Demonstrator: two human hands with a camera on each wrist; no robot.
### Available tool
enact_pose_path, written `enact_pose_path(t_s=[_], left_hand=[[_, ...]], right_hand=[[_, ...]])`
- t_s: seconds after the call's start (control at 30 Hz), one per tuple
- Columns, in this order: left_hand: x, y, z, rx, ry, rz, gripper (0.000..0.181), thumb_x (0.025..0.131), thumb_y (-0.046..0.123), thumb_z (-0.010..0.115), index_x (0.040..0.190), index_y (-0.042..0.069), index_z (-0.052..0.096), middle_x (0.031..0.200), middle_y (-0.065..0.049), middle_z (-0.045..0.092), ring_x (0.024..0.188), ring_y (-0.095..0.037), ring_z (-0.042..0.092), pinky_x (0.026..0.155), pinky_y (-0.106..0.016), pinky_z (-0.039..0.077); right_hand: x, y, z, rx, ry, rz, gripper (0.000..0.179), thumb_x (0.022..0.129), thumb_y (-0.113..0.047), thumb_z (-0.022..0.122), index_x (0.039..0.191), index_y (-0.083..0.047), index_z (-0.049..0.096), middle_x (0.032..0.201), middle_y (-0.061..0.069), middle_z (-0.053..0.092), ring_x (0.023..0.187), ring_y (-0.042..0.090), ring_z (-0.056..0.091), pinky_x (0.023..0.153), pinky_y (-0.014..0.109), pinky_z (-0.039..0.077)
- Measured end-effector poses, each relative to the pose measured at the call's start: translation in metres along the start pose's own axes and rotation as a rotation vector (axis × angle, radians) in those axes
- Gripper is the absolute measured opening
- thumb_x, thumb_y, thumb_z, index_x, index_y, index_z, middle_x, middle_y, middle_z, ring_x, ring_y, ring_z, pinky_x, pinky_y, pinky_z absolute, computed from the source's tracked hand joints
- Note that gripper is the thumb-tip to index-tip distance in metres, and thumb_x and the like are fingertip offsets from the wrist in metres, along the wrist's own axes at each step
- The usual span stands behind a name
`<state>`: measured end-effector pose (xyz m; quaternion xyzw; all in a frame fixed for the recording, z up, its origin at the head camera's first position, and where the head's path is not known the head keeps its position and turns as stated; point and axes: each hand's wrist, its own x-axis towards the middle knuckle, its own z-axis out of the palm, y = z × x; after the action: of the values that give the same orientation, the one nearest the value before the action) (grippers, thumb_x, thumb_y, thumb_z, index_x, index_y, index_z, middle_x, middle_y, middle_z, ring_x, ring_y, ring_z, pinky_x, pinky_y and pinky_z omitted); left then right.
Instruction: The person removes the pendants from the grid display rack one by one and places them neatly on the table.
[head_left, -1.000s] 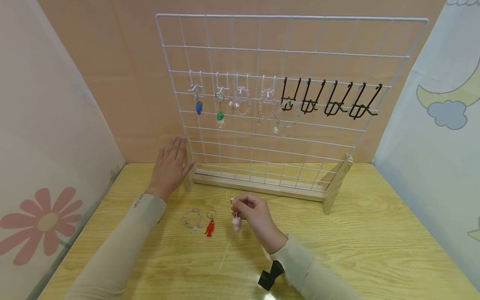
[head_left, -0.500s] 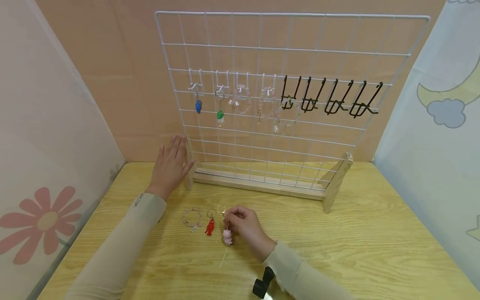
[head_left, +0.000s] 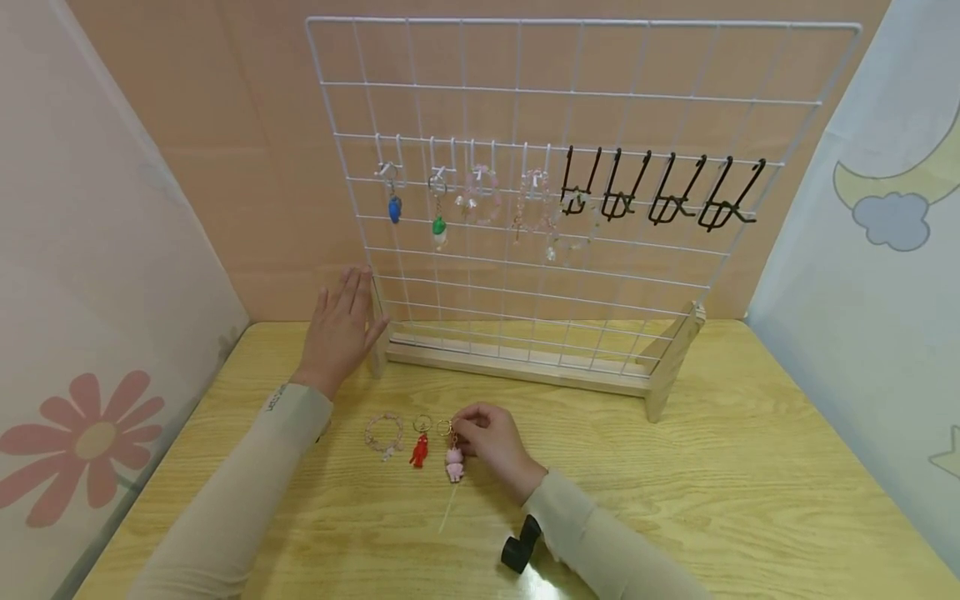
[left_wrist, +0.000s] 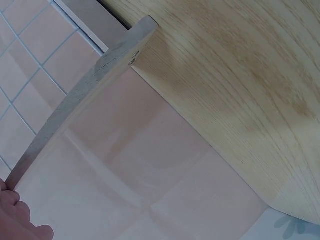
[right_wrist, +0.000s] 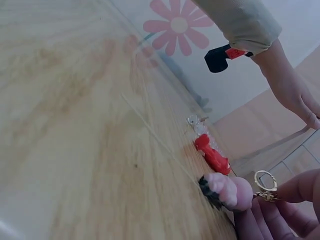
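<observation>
Beside the red figure keychain [head_left: 420,451], my right hand [head_left: 491,446] pinches the gold clasp of a pink figure keychain [head_left: 454,465]. In the right wrist view its gold ring [right_wrist: 265,181] stands up at the fingertips, and the pink figure [right_wrist: 232,191] is low over the tabletop or touching it. A pink beaded bracelet [head_left: 384,435] lies left of the red keychain. My left hand [head_left: 335,337] rests with straight fingers against the left wooden leg [head_left: 378,354] of a white wire grid rack [head_left: 517,275]. Only some of its fingers show in the left wrist view.
Blue [head_left: 394,209] and green-white keychains [head_left: 439,232] hang on white hooks, with beaded bracelets [head_left: 489,196] to their right. Several black hooks [head_left: 671,200] line the grid's right side; a pale bracelet [head_left: 576,233] hangs at the leftmost. Printed cloth walls flank the wooden table [head_left: 712,492].
My right hand has carried the pink keychain left and a little nearer me, beside the red one. The left hand stays at the rack's leg.
</observation>
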<state>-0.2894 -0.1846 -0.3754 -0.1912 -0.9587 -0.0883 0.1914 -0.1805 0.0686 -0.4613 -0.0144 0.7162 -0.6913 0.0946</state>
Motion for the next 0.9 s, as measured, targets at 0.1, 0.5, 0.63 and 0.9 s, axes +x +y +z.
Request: enact_pose_path(t_s=[0.1, 0.5, 0.63, 0.9], left_hand=[[0.001, 0.0, -0.001, -0.005, -0.001, 0.0, 0.08, 0.108, 0.041, 0.047, 0.162, 0.001, 0.003, 0.167, -0.023, 0.011, 0.155, -0.035, 0.006, 0.121, -0.063, 0.012], [0.0, 0.001, -0.001, -0.008, 0.001, -0.004, 0.081, 0.107, 0.04, 0.049, 0.162, 0.0, 0.004, 0.166, -0.024, 0.014, 0.155, -0.036, 0.008, 0.121, -0.063, 0.013], [0.0, 0.001, 0.0, -0.01, 0.003, -0.003, 0.08, 0.108, 0.042, 0.046, 0.162, 0.001, 0.004, 0.166, -0.024, 0.014, 0.155, -0.035, 0.008, 0.121, -0.062, 0.012], [0.001, 0.001, 0.0, -0.005, -0.002, -0.008, 0.08, 0.108, 0.041, 0.048, 0.162, 0.001, 0.004, 0.166, -0.024, 0.014, 0.155, -0.035, 0.007, 0.121, -0.063, 0.013]], right_hand=[[0.003, 0.0, -0.001, -0.02, 0.006, 0.0, 0.019, 0.099, -0.007, 0.064, 0.109, 0.009, 0.066, 0.096, 0.016, 0.071, 0.078, 0.013, 0.067, 0.072, 0.033, 0.062], [0.007, 0.001, -0.005, -0.055, 0.022, -0.007, 0.016, 0.097, -0.001, 0.065, 0.106, 0.011, 0.065, 0.091, 0.018, 0.069, 0.076, 0.017, 0.069, 0.071, 0.034, 0.063], [0.009, 0.001, -0.008, -0.074, 0.016, -0.029, 0.014, 0.096, 0.002, 0.062, 0.106, 0.011, 0.066, 0.093, 0.019, 0.069, 0.076, 0.021, 0.071, 0.071, 0.035, 0.063], [0.01, -0.01, -0.017, -0.265, 0.026, -0.117, 0.016, 0.096, -0.004, 0.062, 0.108, 0.005, 0.068, 0.101, 0.011, 0.066, 0.076, 0.018, 0.066, 0.065, 0.033, 0.059]])
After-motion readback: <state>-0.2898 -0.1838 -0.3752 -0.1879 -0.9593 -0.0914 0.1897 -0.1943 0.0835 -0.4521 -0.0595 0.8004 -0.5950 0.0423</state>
